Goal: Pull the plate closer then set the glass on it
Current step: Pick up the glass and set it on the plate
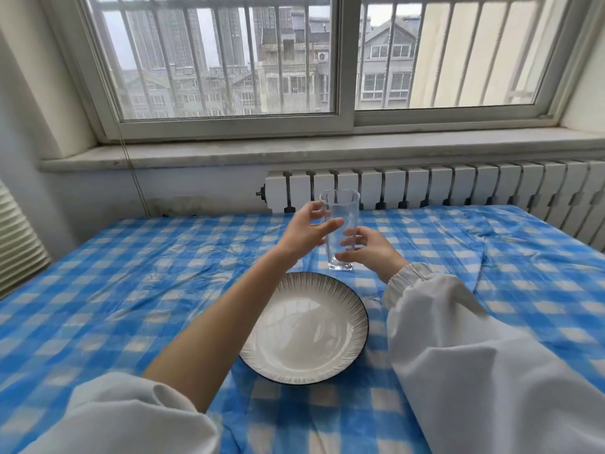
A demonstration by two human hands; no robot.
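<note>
A tall clear glass [342, 208] stands upright on the blue checked tablecloth, just beyond the far rim of the plate. The white plate [307, 326], with a dark rim and fine radiating lines, lies near me between my forearms. My right hand [370, 250] wraps the lower part of the glass, its fingers showing through from behind and its thumb in front. My left hand [306, 232] is at the glass's left side with its fingers spread, one finger reaching across the front. My left forearm crosses over the plate's left edge.
The table, covered in a wrinkled blue-and-white checked cloth [131, 290], reaches to the wall. A white radiator [458, 188] and a window sill [294, 152] stand behind it. A ribbed object [16, 244] sits at the left edge.
</note>
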